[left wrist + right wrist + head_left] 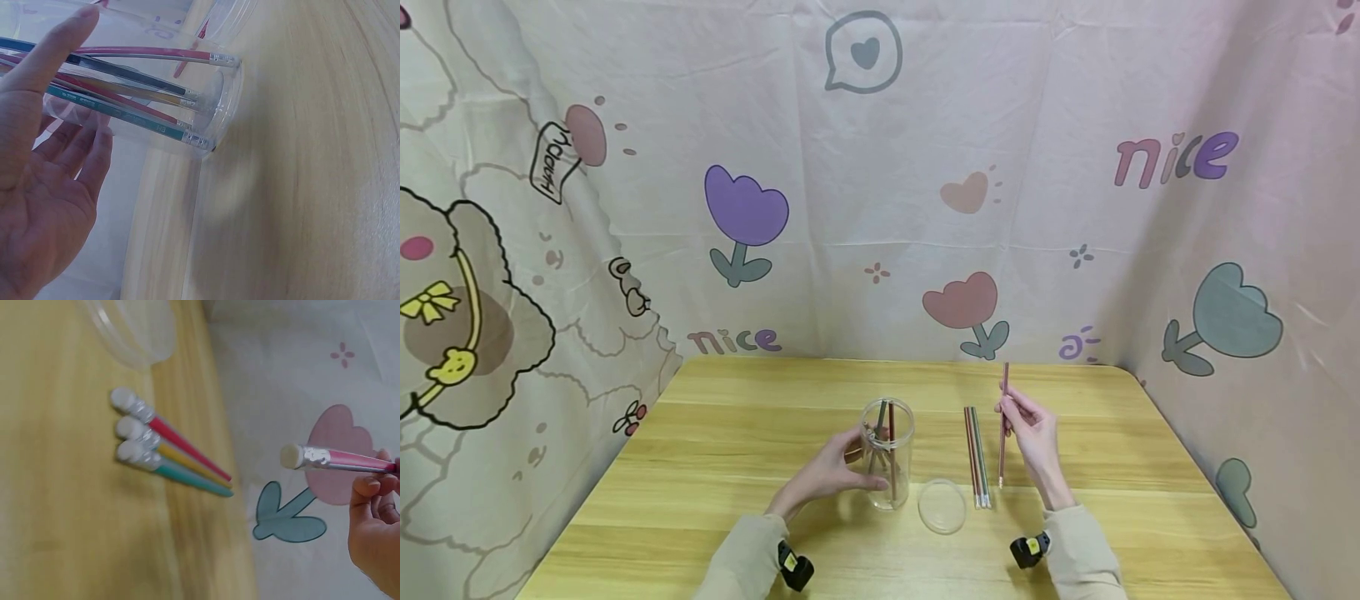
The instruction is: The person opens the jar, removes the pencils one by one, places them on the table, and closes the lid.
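My left hand [831,468] grips a clear plastic jar [901,479], thumb in front and fingers behind. Several pencils [125,119] lean inside it, silver eraser ends down, in red, green, yellow and dark colours. Between thumb and fingertips, my right hand [1036,433] pinches a pinkish-red pencil [1002,454] held nearly upright, its white eraser [291,456] at the lower end. Just left of that hand, a red pencil [184,445], a yellow pencil [187,464] and a green pencil [190,477] lie side by side on the table.
A round clear lid [942,507] lies flat on the wooden table [737,433], between the jar and the three pencils. A printed cloth [865,208] hangs behind the table and along its sides. Each wrist carries a small black camera [795,567].
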The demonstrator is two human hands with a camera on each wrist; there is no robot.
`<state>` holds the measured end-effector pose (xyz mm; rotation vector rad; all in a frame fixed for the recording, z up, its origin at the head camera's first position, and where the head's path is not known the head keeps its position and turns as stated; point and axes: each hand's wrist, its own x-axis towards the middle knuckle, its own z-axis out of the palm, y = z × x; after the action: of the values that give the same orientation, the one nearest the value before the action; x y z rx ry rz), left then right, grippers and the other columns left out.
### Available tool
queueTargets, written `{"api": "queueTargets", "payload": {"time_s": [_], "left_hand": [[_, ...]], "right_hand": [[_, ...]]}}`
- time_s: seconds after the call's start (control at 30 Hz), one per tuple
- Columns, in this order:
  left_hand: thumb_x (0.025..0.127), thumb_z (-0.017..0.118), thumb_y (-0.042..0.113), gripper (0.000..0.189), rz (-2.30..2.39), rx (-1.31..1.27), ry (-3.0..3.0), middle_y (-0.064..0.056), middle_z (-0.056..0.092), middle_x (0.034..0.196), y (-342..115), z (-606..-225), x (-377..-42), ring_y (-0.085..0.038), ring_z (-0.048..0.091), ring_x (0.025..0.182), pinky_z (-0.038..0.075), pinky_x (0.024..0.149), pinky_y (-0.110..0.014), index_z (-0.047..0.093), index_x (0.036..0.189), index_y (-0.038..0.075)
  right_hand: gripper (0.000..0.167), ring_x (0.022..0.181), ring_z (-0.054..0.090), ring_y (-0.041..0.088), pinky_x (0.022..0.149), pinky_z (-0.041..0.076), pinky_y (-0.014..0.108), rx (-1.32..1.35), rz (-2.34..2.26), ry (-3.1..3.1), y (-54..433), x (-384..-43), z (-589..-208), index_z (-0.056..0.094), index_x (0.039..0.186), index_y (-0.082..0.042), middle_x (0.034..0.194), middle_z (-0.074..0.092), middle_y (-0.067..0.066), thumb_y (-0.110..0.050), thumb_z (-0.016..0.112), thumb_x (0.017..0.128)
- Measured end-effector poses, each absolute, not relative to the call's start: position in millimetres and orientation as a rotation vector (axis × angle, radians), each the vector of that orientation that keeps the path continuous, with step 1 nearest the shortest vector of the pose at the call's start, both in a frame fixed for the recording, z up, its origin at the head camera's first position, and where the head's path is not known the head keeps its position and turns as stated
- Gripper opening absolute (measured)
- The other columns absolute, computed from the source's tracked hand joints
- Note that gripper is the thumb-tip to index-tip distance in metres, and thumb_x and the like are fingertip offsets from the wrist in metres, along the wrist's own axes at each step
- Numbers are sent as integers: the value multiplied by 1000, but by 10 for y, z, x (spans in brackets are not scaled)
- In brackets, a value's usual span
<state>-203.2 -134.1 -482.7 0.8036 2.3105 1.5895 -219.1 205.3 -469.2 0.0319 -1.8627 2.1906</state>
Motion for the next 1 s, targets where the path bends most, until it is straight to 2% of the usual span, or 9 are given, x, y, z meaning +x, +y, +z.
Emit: {"api": "queueTargets", "payload": {"time_s": [0.1, 0.17, 0.43, 0.8, 1.0], "left_hand": [[78, 87, 20, 76, 1589, 798, 2311, -17, 56, 146, -1341, -4827, -2031, -43, 50, 138, 41, 117, -58, 50, 144, 9], [78, 87, 20, 77, 1588, 797, 2312, -18, 56, 146, -1341, -4828, -2031, -43, 50, 138, 41, 117, -58, 50, 144, 9], [78, 87, 21, 77, 1587, 796, 2316, -18, 56, 146, -1338, -4822, -2026, -43, 50, 138, 41, 117, -58, 49, 144, 9], [78, 87, 21, 77, 1587, 782, 2315, -18, 56, 146, -1336, -4812, -2014, -44, 49, 138, 41, 117, -58, 50, 144, 8], [78, 87, 20, 77, 1584, 784, 2319, -18, 56, 146, -1334, -4807, -2012, -43, 50, 138, 41, 117, -58, 50, 144, 8]], "right_hand": [[41, 67, 56, 0, 56, 47, 12, 34, 2188, -1948, 2076, -2193, -4737, 52, 138, 5, 83, 72, -13, -1, 59, 98], [44, 68, 55, 1, 57, 47, 12, 31, 2197, -1993, 2091, -2195, -4768, 47, 140, 9, 83, 70, -14, 0, 58, 99], [46, 70, 54, 2, 61, 46, 13, -42, 2214, -2089, 2128, -2208, -4869, 45, 144, 5, 83, 69, -16, 0, 55, 99], [50, 75, 57, 6, 63, 48, 12, -112, 2248, -2192, 2201, -2243, -4985, 39, 147, 7, 85, 69, -15, -1, 53, 100], [50, 72, 56, 6, 60, 48, 13, -100, 2273, -2203, 2216, -2263, -5029, 39, 147, 8, 89, 71, -8, 1, 52, 100]]}}
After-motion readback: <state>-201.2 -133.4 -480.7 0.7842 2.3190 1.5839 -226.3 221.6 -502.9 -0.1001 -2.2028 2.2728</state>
